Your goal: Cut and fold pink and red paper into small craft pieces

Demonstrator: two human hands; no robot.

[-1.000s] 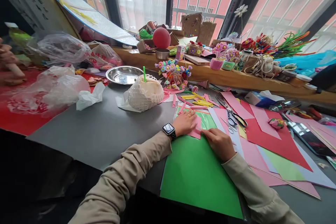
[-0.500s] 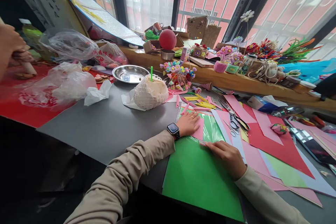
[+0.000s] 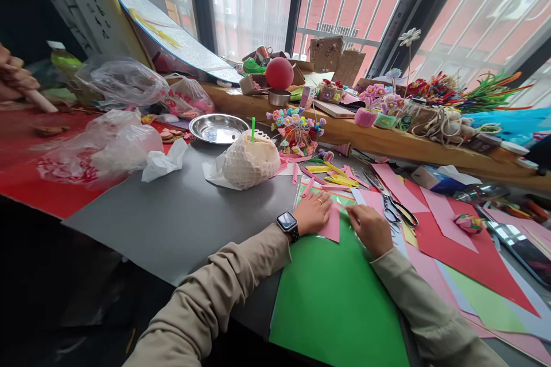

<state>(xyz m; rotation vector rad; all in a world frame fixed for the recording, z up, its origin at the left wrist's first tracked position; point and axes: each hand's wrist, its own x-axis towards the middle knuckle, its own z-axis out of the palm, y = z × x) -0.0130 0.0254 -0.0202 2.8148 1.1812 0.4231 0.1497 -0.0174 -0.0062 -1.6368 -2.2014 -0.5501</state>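
My left hand [image 3: 313, 212], with a watch at its wrist, lies flat with fingers stretched over a small pink piece of paper [image 3: 330, 228]. That piece rests on a green sheet [image 3: 331, 292] with a shiny clear plastic cover. Just right of the pink paper's upper edge, my right hand [image 3: 371, 228] is closed in a pinch. What its fingertips hold is small and blurred. Close by on the right lie scissors [image 3: 398, 209], and beyond my fingers are cut yellow strips [image 3: 340, 175] and pink strips [image 3: 313, 175].
A fruit in white foam netting [image 3: 249, 163] with a green straw stands left of the strips, near a metal plate [image 3: 219, 129]. Red paper [image 3: 477, 252] and a phone [image 3: 523, 249] lie right. Another person's hand [image 3: 17, 77] holds a pale stick far left.
My right hand has moved up and away, from the pink paper's lower edge to beside its upper right. My left hand stays on the paper. The view has shifted slightly.
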